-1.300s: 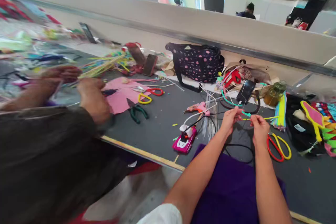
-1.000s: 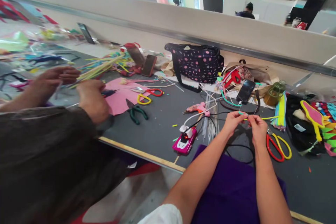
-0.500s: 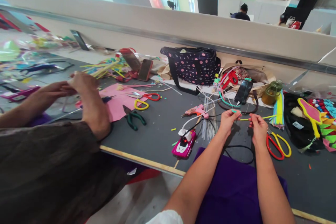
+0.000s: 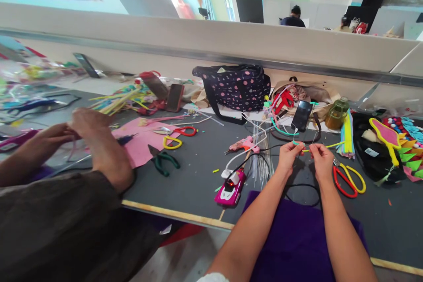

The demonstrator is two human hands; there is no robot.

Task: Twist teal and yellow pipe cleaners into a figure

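While both pinch the pipe cleaner [image 4: 302, 146], left hand [image 4: 288, 155] and right hand [image 4: 321, 161] crowd scissors [image 4: 348, 179].

Both bare forearms rise from the lower right of the frame toward its centre right. The left hand [image 4: 288, 153] and right hand [image 4: 321, 161] sit close together, fingertips pinched, knuckles up.

Grey table [image 4: 198, 185], scissors [image 4: 350, 179], pliers [image 4: 161, 161], pink toy car [image 4: 229, 188]
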